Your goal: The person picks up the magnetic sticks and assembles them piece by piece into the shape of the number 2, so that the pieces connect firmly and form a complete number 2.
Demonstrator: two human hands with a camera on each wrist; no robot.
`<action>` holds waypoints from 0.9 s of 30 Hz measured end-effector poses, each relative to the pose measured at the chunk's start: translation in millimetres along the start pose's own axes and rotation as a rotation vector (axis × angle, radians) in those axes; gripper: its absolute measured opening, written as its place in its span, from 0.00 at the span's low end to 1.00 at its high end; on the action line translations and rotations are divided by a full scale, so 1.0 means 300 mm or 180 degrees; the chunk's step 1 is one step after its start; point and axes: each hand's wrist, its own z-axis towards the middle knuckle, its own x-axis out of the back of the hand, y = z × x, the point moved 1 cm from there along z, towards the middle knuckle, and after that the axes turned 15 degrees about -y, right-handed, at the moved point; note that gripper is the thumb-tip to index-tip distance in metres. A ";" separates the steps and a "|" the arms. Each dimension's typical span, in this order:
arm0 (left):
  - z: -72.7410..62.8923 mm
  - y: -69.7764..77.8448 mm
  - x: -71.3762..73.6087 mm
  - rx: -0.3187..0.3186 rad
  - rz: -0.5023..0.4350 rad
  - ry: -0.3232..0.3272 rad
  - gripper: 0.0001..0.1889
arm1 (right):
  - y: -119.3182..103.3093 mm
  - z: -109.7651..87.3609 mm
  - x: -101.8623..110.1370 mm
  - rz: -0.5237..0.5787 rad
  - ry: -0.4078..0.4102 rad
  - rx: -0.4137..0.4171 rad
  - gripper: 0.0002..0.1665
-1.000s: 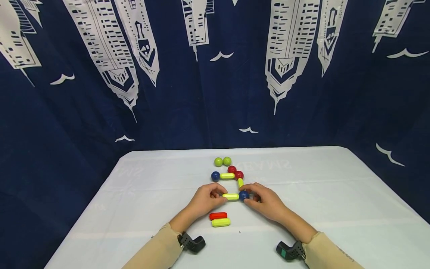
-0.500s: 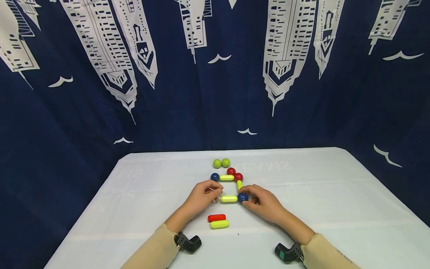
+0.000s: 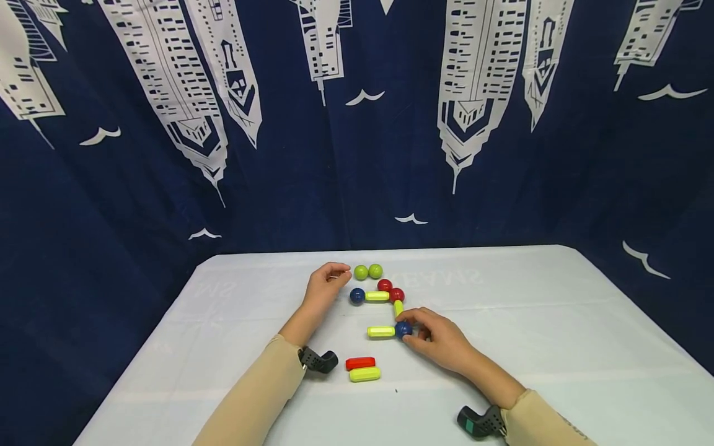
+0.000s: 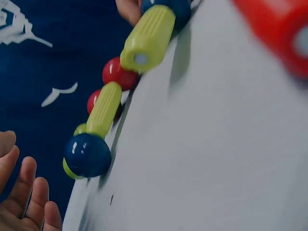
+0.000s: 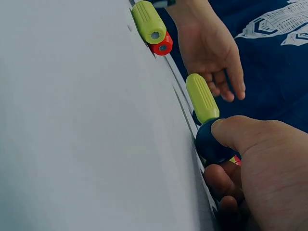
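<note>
In the head view, the right hand [image 3: 437, 334] grips the near blue ball [image 3: 403, 329], from which a yellow stick [image 3: 380, 332] juts to the left. The left hand [image 3: 325, 288], fingers loosely extended, is just beside the left one of two green balls [image 3: 361, 272]. The far blue ball [image 3: 357, 296] touches a second yellow stick [image 3: 377, 297], whose other end meets a pair of red balls [image 3: 397, 295]. A third yellow stick [image 3: 398, 308] runs from the nearer red one toward the right hand, whose fingers hide its near end.

The right wrist view adds the thumb [image 5: 231, 130] pressed on the near blue ball, with a fingertip at the opposite side. Only the left wrist view shows the pale disc [image 4: 141, 58] in the free end of the first stick; there the far blue ball mostly covers the green balls.

A red stick [image 3: 360, 363] and a thick yellow stick [image 3: 365, 374] lie together nearer the person. The white surface [image 3: 535, 347] stretches wide on both sides of the hands, while a narrow strip separates the green balls from its far edge, before a dark blue curtain [image 3: 346, 155].
</note>
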 end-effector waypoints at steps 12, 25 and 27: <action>0.136 -0.046 0.010 0.0162 0.0038 -0.0411 0.23 | 0.003 -0.001 -0.002 0.0009 -0.0019 0.0032 0.20; 0.173 -0.068 -0.023 0.0375 0.0220 -0.0939 0.22 | 0.001 0.001 0.003 -0.0003 -0.0033 0.0006 0.20; 0.176 -0.067 -0.025 0.0377 0.0248 -0.0896 0.21 | 0.001 0.002 0.004 -0.0013 -0.0016 0.0017 0.20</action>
